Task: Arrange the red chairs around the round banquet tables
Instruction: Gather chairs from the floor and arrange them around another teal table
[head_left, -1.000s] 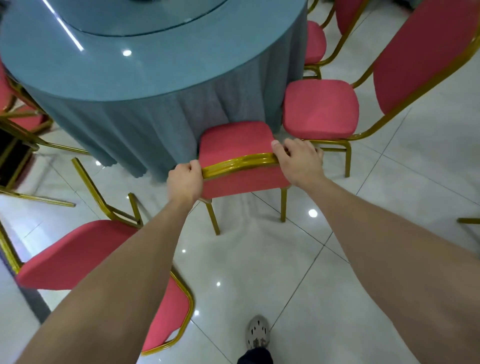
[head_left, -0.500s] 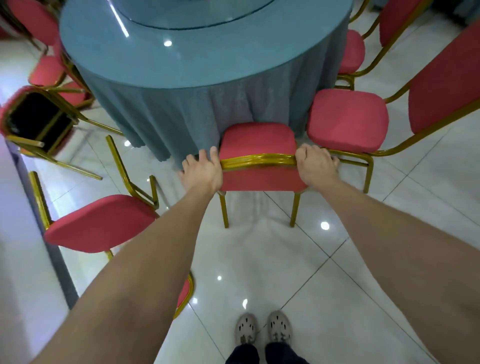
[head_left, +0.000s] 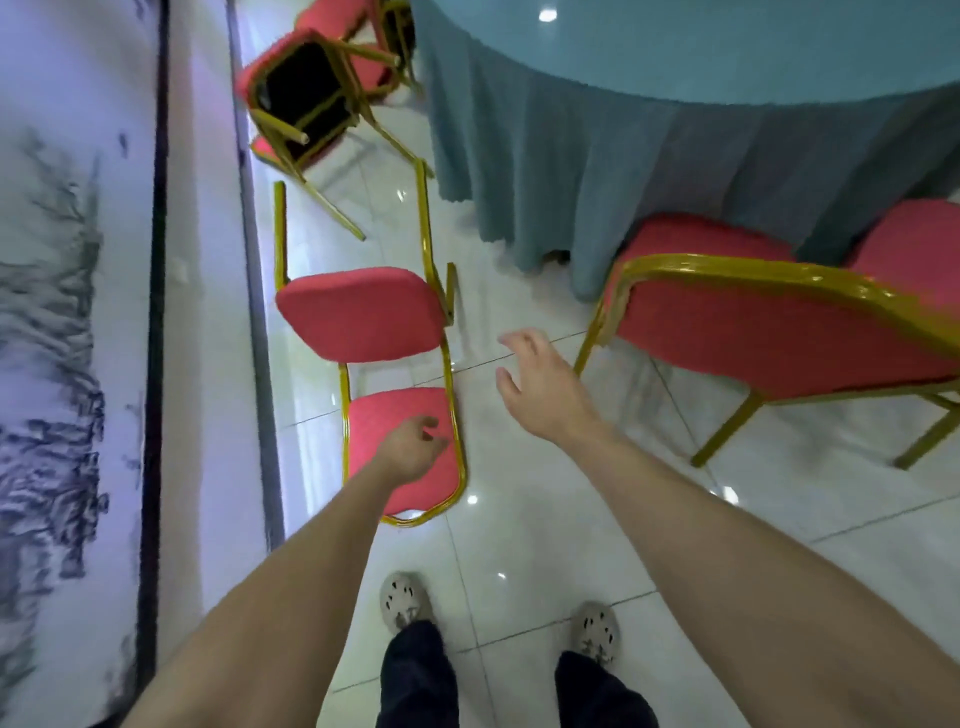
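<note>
Now left hand (head_left: 410, 452) and right hand (head_left: 540, 389), loose-fingered and empty, hang over one toppled chair (head_left: 363, 317); second toppled chair (head_left: 296, 98) beyond, two upright chairs (head_left: 753, 332) by one round table (head_left: 675, 52).

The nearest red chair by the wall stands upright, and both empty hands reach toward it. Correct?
No: the head view shows the red chair lying on its back on the floor. The empty left hand and right hand do reach toward it.

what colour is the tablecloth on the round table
Muted blue-grey tablecloth, plain with no pattern, seen in the head view.
</note>
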